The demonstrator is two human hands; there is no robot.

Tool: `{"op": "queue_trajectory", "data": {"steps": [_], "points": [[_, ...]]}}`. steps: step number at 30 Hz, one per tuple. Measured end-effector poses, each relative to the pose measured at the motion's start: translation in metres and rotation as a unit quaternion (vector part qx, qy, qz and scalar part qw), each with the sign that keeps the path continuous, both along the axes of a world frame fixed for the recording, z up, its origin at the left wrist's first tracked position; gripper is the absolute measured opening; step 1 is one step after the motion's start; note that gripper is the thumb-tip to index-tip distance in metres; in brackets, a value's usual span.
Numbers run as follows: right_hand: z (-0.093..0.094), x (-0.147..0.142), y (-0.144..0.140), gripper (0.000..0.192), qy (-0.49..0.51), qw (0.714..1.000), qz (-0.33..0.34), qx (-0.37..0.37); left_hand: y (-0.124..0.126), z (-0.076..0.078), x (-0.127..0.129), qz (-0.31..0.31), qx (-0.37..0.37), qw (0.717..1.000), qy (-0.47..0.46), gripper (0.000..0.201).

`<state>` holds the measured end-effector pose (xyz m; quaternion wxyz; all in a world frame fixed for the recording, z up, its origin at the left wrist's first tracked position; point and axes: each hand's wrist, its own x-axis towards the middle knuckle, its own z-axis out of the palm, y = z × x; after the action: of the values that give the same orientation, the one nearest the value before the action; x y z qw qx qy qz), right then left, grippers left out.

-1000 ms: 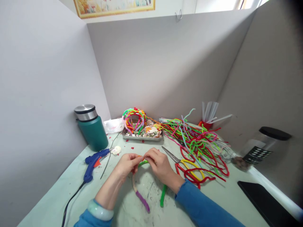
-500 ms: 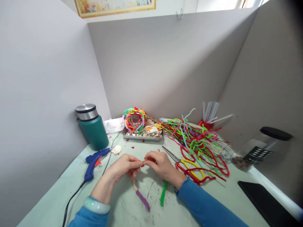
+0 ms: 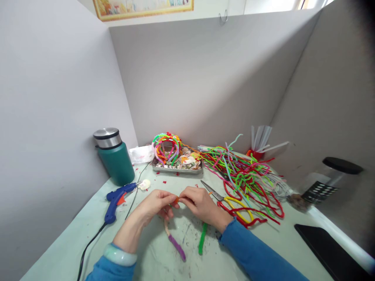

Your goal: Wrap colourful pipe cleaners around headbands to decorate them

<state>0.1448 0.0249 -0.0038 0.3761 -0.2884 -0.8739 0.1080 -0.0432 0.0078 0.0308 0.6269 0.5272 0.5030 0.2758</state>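
Note:
My left hand [image 3: 156, 205] and my right hand [image 3: 199, 203] meet fingertip to fingertip over the table, both pinching the top of a curved headband [image 3: 175, 244] wrapped in pipe cleaners. An orange bit shows between the fingertips. One leg of the headband hangs down purple, the other leg [image 3: 202, 239] green, both touching the table. My palms hide the top of the arc.
A blue glue gun [image 3: 117, 199] with its cord lies to the left, near a teal flask [image 3: 115, 157]. A metal tray [image 3: 175, 167] of shells and finished headbands stands behind. Scissors [image 3: 228, 200] and a heap of pipe cleaners [image 3: 243, 175] lie right. A black slab [image 3: 328, 249] lies at front right.
The headband has tipped lower toward me, so the green arc between my hands is now hidden. My fingertips have shifted slightly along its top, with orange now showing.

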Motion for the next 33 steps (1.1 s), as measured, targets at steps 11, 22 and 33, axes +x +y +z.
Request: {"op": "queue_trajectory", "data": {"steps": [11,22,33], "points": [[-0.001,-0.003,-0.002,0.011,-0.002,1.000,-0.007,0.002,0.002,-0.003,0.002,0.017,0.017,0.999,0.022,0.038],[0.001,-0.002,-0.003,0.010,-0.032,0.999,-0.008,0.024,-0.002,0.007,0.004,0.005,0.040,0.995,0.087,0.032],[0.003,-0.003,-0.005,0.009,-0.018,0.999,-0.039,0.025,0.001,0.001,0.006,0.028,0.055,0.996,0.057,0.032]]}}
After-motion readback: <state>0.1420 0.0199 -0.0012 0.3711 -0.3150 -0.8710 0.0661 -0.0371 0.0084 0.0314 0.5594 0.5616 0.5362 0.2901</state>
